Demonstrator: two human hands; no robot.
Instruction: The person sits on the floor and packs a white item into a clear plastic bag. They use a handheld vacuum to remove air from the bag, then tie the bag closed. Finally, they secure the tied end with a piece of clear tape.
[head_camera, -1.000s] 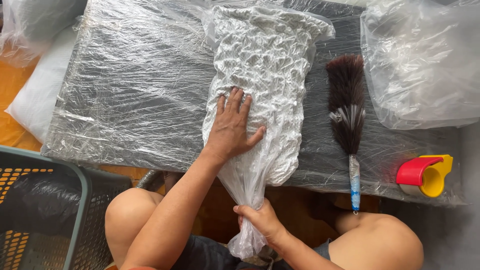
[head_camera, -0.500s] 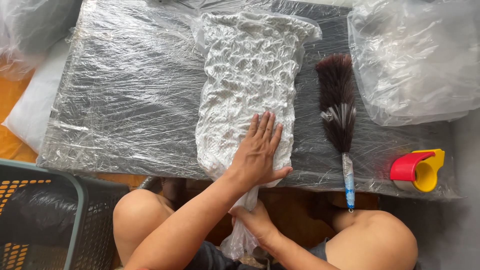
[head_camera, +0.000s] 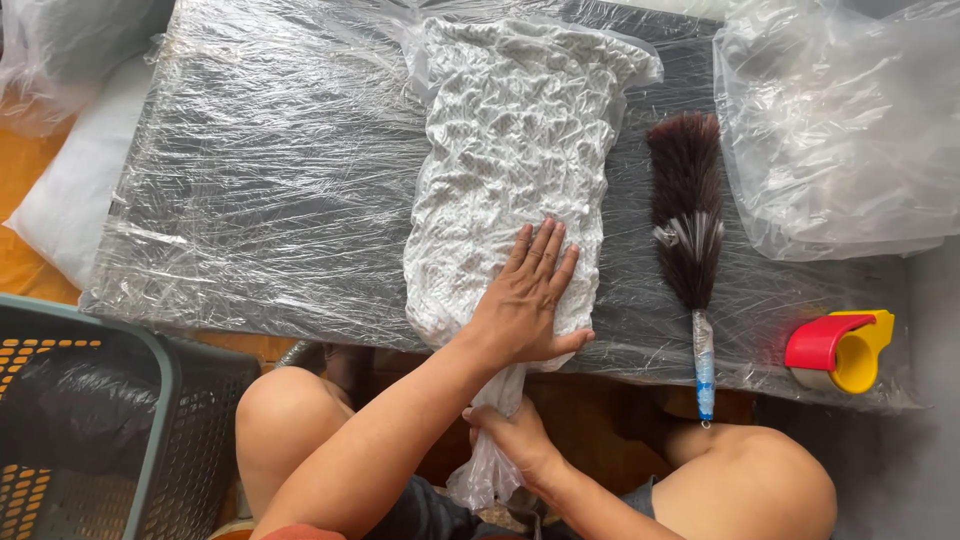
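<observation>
A clear plastic bag stuffed with crumpled white fabric (head_camera: 505, 170) lies lengthwise on a low dark table wrapped in plastic film (head_camera: 250, 200). My left hand (head_camera: 530, 300) lies flat, palm down, on the bag's near end, close to the table's front edge. Below the edge, between my knees, my right hand (head_camera: 512, 432) is closed around the bag's twisted open neck (head_camera: 482, 480), which hangs down off the table.
A dark feather duster with a blue handle (head_camera: 688, 220) lies just right of the bag. A red and yellow tape dispenser (head_camera: 838, 350) sits at the table's front right corner, with a big clear bag (head_camera: 850, 130) behind it. A grey-green laundry basket (head_camera: 90, 430) stands at lower left beside a white pillow (head_camera: 70, 210).
My left hand has slid from the bag's left middle down and right to its near end. The right hand has kept its hold on the neck.
</observation>
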